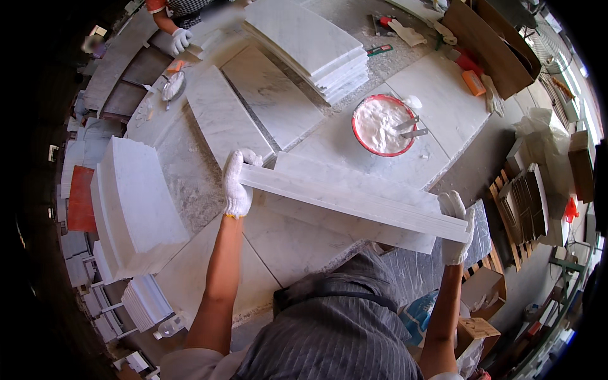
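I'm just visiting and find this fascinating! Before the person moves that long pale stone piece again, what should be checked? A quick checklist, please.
1. Left hand holding its end of the long stone piece: ok.
2. Right hand holding the opposite end: ok.
3. Long stone piece lifted free of the pale slab below it: cannot tell from this overhead view.
4. Red-rimmed bowl apart from the long stone piece: ok, it sits beyond it.
5. Co-worker's gloved hand away from the long stone piece: ok, it is at the far upper left.
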A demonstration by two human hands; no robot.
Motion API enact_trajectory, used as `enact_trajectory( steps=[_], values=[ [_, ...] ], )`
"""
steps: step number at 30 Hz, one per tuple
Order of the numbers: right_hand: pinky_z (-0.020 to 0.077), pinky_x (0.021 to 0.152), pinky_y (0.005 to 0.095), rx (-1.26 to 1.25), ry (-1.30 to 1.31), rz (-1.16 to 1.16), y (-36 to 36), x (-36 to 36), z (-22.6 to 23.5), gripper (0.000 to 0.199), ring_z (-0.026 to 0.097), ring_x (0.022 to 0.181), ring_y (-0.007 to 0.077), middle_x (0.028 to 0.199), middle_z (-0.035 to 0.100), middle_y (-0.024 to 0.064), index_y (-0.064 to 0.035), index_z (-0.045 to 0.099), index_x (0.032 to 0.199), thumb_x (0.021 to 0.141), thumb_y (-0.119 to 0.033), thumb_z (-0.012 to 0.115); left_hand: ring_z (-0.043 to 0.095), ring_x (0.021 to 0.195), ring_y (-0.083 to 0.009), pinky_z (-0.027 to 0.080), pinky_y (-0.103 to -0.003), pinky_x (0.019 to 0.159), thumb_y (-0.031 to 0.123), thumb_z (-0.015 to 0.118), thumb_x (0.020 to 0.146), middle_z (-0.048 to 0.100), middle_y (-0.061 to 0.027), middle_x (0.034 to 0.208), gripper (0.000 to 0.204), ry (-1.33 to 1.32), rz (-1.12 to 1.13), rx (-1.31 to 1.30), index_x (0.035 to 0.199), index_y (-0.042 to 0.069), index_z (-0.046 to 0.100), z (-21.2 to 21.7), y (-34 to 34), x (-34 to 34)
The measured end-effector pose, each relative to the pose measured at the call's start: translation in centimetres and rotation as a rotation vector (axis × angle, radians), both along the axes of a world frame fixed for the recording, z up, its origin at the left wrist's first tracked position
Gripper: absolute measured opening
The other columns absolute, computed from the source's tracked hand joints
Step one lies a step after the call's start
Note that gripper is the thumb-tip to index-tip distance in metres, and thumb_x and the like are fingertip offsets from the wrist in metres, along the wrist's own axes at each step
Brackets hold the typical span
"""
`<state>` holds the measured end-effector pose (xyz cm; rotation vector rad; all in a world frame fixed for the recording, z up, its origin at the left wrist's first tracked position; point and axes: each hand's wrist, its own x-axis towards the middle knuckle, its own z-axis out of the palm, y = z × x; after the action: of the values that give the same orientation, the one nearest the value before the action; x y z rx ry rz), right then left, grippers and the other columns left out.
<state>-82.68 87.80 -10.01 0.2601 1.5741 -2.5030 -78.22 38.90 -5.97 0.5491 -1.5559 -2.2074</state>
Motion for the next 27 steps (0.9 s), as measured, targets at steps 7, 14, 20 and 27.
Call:
enact_trajectory(
  steps=[7, 14, 20, 27],
  values=[
    [0.0234, 0.116, 0.0388, 0.138, 0.048, 0.052, -0.5, -0.6, 0.8, 0.064, 0.040, 0.137, 0.0292, 0.145, 0.046, 0.0209, 0.0078, 0.041, 0.141, 0.107, -0.043, 0.021, 0.057, 0.107, -0.0256, 0.038, -0.040, 0.103, 0.062, 0.034, 0.098, 0.063, -0.0131, 0.106, 0.066, -0.035, -0.174, -0.043, 0.110, 0.002, 0.058, 0.4, -1.2, 0.1],
    [0.0194, 0.118, 0.0390, 0.021, 0.063, 0.033, -1.1, -0.5, 0.7, 0.065, 0.035, 0.140, 0.0275, 0.149, 0.041, 0.0178, 0.0055, 0.033, 0.146, 0.106, -0.044, 0.020, 0.039, 0.138, -0.0316, 0.024, -0.044, 0.118, 0.070, 0.025, 0.094, 0.042, -0.0228, 0.146, 0.092, -0.024, -0.110, -0.208, 0.145, -0.006, 0.033, 0.4, 0.6, 0.6],
    [0.0211, 0.117, 0.0395, 0.116, 0.071, 0.024, -1.2, -0.2, 0.7, 0.067, 0.037, 0.139, 0.0278, 0.148, 0.042, 0.0188, 0.0071, 0.034, 0.145, 0.106, -0.045, 0.019, 0.046, 0.131, -0.0314, 0.030, -0.044, 0.114, 0.065, 0.027, 0.097, 0.050, -0.0214, 0.138, 0.083, -0.116, -0.091, -0.187, 0.136, -0.006, 0.045, -1.5, -1.0, 1.0],
    [0.0231, 0.116, 0.0414, 0.041, 0.096, -0.142, -2.3, 0.5, 0.3, 0.066, 0.039, 0.136, 0.0309, 0.143, 0.045, 0.0212, 0.0066, 0.039, 0.140, 0.106, -0.045, 0.017, 0.060, 0.106, -0.0291, 0.043, -0.043, 0.098, 0.058, 0.032, 0.100, 0.065, -0.0162, 0.109, 0.067, -0.004, 0.247, -0.175, 0.113, -0.003, 0.058, 0.3, 3.2, -1.0]
  ],
)
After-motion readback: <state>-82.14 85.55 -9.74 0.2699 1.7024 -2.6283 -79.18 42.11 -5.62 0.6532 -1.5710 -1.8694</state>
